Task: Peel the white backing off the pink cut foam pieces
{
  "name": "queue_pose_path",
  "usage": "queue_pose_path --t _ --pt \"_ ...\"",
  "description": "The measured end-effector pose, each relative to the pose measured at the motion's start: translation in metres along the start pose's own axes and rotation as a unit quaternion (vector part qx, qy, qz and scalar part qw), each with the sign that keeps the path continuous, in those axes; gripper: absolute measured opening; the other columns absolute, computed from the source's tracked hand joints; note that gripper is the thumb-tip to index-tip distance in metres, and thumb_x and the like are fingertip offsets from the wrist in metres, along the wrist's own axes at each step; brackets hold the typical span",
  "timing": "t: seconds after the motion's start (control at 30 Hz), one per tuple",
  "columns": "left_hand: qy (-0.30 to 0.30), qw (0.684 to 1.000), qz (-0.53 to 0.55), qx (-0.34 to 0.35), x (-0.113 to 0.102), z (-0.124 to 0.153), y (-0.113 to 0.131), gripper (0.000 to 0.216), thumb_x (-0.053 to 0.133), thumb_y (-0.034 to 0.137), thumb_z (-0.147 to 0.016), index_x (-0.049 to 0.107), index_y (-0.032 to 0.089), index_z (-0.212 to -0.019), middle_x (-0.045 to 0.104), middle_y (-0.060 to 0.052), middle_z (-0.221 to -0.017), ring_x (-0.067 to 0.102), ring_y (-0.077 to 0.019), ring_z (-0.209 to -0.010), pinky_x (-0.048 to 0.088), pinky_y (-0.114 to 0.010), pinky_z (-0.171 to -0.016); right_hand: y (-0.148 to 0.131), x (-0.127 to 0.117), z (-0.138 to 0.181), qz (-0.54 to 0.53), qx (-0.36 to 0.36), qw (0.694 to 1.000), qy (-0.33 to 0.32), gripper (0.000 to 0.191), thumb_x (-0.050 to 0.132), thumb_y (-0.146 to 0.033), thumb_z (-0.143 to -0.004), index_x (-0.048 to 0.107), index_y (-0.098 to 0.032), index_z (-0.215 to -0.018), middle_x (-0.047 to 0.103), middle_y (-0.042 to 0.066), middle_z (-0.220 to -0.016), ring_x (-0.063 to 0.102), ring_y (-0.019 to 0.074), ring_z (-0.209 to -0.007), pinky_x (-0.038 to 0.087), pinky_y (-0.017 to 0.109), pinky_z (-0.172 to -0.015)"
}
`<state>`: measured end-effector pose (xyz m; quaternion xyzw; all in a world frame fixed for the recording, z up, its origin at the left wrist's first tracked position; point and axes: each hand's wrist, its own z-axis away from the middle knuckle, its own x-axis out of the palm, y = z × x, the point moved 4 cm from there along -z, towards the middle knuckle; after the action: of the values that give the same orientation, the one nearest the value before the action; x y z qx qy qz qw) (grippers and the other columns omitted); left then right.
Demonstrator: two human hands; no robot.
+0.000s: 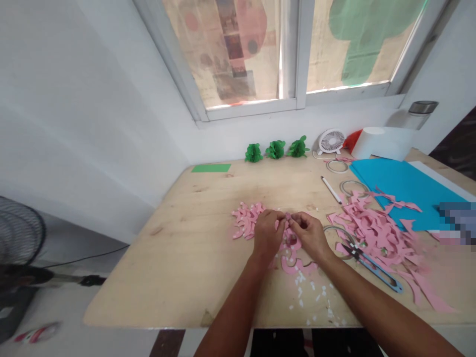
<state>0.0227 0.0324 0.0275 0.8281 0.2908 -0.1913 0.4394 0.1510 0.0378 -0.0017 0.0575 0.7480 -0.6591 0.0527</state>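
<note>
Left hand (267,233) and right hand (310,234) meeting above the tabletop (178,248), each grip pinched on one small pink paper piece (287,216); pile of pink cut-outs (246,221) beside left hand; scissors (374,267) near right

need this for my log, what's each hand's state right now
Left hand: fingers closed, pinching a small pink paper piece.
Right hand: fingers closed, pinching the same pink paper piece.
</note>
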Motion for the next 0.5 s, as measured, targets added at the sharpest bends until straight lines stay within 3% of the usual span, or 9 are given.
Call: queue_pose_path --t 0.5 --pt "0.0 1.0 -0.008 0.001 -0.0011 -0.0007 0.0008 0.007 0.053 0.013 -0.074 0.057 0.018 -0.072 0.061 -0.002 -0.073 0.056 -0.017 -0.078 0.041 -0.03 -0.073 0.0051 0.001 -0.0019 -0.018 0.012 1.0 -0.002 0.024 0.058 -0.039 -0.072 0.059 -0.015 -0.071 0.054 -0.001 -0.055 0.048 0.0111 -0.049 0.038 0.021 -0.046"
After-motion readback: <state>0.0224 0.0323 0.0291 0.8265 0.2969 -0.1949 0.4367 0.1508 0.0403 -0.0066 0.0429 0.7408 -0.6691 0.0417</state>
